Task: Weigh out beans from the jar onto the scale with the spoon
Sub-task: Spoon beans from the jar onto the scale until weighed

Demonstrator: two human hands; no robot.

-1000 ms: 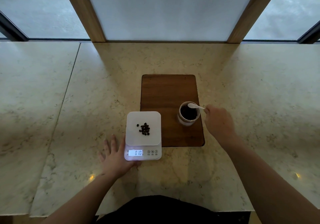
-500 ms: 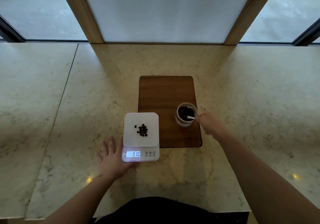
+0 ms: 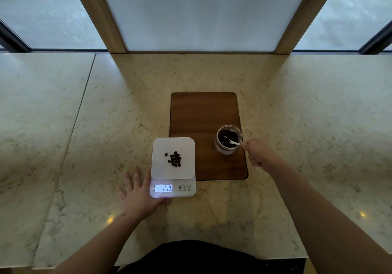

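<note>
Marble surface (image 3: 318, 114) bearing a wooden board (image 3: 201, 114). White scale (image 3: 172, 165), display lit, carries a small heap of beans (image 3: 175, 159). Left hand (image 3: 140, 197) lies flat, fingers spread, touching the scale's near corner. Right hand (image 3: 257, 153) grips the white spoon (image 3: 232, 142), its bowl inside the open jar (image 3: 228, 139) on the board.

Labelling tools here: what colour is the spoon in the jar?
White. The spoon, dipped into the jar of dark beans, shows best in the head view.

scale (image 3: 173, 167) left of jar (image 3: 228, 139) | jar on board (image 3: 203, 114)
</note>
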